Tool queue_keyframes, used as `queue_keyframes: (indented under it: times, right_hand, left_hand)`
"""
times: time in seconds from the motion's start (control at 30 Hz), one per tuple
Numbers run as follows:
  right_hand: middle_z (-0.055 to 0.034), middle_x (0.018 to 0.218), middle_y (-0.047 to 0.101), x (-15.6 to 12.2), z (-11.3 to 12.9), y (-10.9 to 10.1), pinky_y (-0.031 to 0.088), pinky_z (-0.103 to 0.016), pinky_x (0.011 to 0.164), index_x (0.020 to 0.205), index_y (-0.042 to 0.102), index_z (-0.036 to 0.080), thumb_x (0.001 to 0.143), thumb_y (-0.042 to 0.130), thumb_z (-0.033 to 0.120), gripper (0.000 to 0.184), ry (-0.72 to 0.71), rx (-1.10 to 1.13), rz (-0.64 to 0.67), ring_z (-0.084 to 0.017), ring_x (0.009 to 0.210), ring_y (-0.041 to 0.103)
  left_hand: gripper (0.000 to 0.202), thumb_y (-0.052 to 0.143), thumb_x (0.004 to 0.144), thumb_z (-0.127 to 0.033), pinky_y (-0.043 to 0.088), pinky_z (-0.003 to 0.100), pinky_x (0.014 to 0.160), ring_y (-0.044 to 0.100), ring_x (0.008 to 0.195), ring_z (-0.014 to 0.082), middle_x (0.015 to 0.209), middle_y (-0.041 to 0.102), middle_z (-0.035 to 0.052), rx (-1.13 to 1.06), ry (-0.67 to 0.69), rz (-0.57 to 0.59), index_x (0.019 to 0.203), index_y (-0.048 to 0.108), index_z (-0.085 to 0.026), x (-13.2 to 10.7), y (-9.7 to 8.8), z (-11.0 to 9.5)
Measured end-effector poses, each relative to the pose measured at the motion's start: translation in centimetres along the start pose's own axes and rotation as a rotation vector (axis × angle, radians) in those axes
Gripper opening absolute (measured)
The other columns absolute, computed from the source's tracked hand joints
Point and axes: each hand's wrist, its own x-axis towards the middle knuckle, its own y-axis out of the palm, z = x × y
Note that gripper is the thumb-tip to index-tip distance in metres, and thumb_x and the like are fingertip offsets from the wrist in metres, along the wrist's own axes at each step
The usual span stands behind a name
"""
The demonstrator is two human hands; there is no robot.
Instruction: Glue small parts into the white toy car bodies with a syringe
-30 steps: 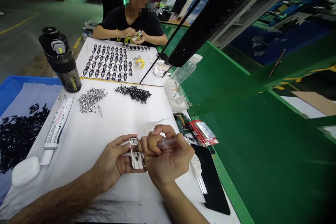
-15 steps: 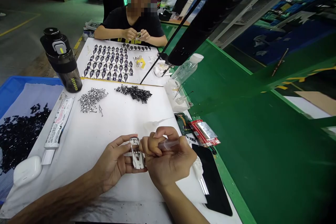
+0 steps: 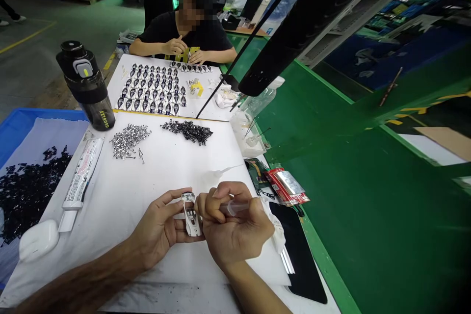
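Your left hand grips the white model car body, your right hand pinches a plastic syringe; a slipped tip could mark the body.

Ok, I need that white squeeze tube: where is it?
The white squeeze tube lies at left in the head view, beside the blue bin, above the white earbud case.

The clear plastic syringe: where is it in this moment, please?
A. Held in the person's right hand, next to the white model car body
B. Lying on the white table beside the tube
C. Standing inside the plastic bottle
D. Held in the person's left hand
A. The right hand closes its fingers around the clear plastic syringe, beside the white model car body that the left hand holds.
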Motion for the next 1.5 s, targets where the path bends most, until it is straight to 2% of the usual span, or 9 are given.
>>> queue_keyframes:
  times: [0.4, 0.57, 0.7, 0.77, 0.93, 1.03, 1.23, 1.37, 1.5]
  right_hand:
    - [0.0088, 0.043, 0.024, -0.4, -0.5, 0.2, 0.031, -0.023, 0.044, 0.071, 0.067, 0.024, 0.089, 0.048, 0.055, 0.04, -0.079, -0.026, 0.008, -0.008, 0.039, 0.021]
    - [0.0085, 0.044, 0.027, -0.6, 2.2, 0.3, 0.033, -0.025, 0.046, 0.076, 0.063, 0.025, 0.089, 0.045, 0.051, 0.035, -0.158, -0.026, -0.013, -0.009, 0.04, 0.023]
    - [0.0084, 0.043, 0.035, 2.2, 4.4, -1.5, 0.04, -0.029, 0.05, 0.077, 0.058, 0.026, 0.084, 0.046, 0.049, 0.027, -0.492, -0.211, -0.271, -0.01, 0.04, 0.026]
    - [0.0093, 0.042, 0.036, 4.7, 3.9, -2.9, 0.041, -0.028, 0.052, 0.075, 0.051, 0.026, 0.081, 0.049, 0.049, 0.024, -0.531, -0.265, -0.462, -0.011, 0.041, 0.032]
    - [0.0115, 0.044, 0.036, 7.8, 2.3, -4.9, 0.033, -0.022, 0.044, 0.071, 0.044, 0.024, 0.075, 0.063, 0.047, 0.03, -0.287, -0.306, -0.51, -0.009, 0.039, 0.033]
    - [0.011, 0.039, 0.03, 5.6, 3.5, -3.6, 0.032, -0.023, 0.041, 0.072, 0.051, 0.025, 0.08, 0.05, 0.052, 0.028, -0.215, -0.213, -0.434, -0.009, 0.036, 0.023]
    - [0.01, 0.041, 0.025, 0.7, 3.4, -0.4, 0.031, -0.022, 0.039, 0.074, 0.063, 0.023, 0.084, 0.049, 0.067, 0.048, 0.166, 0.066, -0.081, -0.008, 0.038, 0.017]
    - [0.0102, 0.043, 0.021, 0.2, 1.8, -1.0, 0.032, -0.023, 0.04, 0.072, 0.062, 0.024, 0.084, 0.05, 0.062, 0.041, 0.246, 0.125, -0.039, -0.008, 0.039, 0.016]
    - [0.0098, 0.043, 0.018, 0.2, 1.4, -1.5, 0.032, -0.023, 0.04, 0.069, 0.061, 0.025, 0.084, 0.045, 0.06, 0.041, 0.254, 0.132, -0.043, -0.009, 0.039, 0.016]
  left_hand:
    - [0.03, 0.066, 0.088, -0.019, 0.06, 0.041, 0.075, 0.072, 0.071, 0.0197, 0.092, 0.071, 0.008, -0.007, 0.01, 0.008, 0.117, 0.063, -0.014, 0.2, -0.2, 0.1]
    - [0.026, 0.067, 0.087, -0.02, 0.059, 0.044, 0.08, 0.074, 0.076, 0.0227, 0.101, 0.071, 0.0097, -0.022, 0.024, 0.034, 0.113, 0.063, -0.016, 0.0, -0.3, 0.2]
    - [0.028, 0.068, 0.087, -0.024, 0.057, 0.047, 0.084, 0.076, 0.093, 0.0334, 0.125, 0.066, 0.0156, -0.011, 0.017, 0.03, 0.113, 0.061, -0.017, 0.1, -0.4, 0.2]
    - [0.029, 0.067, 0.088, -0.025, 0.057, 0.048, 0.084, 0.075, 0.095, 0.0343, 0.127, 0.065, 0.0157, 0.003, 0.014, 0.03, 0.115, 0.061, -0.017, 0.1, -0.5, 0.2]
    - [0.029, 0.064, 0.09, -0.025, 0.059, 0.043, 0.077, 0.075, 0.089, 0.0304, 0.12, 0.067, 0.0129, 0.04, 0.018, 0.032, 0.118, 0.063, -0.018, -0.1, -0.5, 0.0]
    - [0.03, 0.063, 0.09, -0.024, 0.059, 0.042, 0.076, 0.075, 0.089, 0.029, 0.119, 0.067, 0.0121, 0.039, 0.016, 0.035, 0.12, 0.064, -0.019, -0.1, -0.4, 0.0]
    - [0.027, 0.062, 0.091, -0.019, 0.061, 0.043, 0.079, 0.075, 0.09, 0.0282, 0.113, 0.07, 0.0108, -0.015, 0.053, 0.037, 0.118, 0.066, -0.017, 0.2, -0.5, 0.4]
    - [0.024, 0.063, 0.091, -0.018, 0.061, 0.044, 0.079, 0.074, 0.077, 0.0213, 0.105, 0.072, 0.0094, -0.016, 0.041, 0.017, 0.114, 0.069, -0.016, 0.2, -0.3, 0.4]
    - [0.026, 0.066, 0.09, -0.022, 0.061, 0.045, 0.081, 0.075, 0.08, 0.0227, 0.108, 0.072, 0.01, 0.004, 0.027, 0.034, 0.115, 0.069, -0.017, 0.0, -0.3, 0.3]
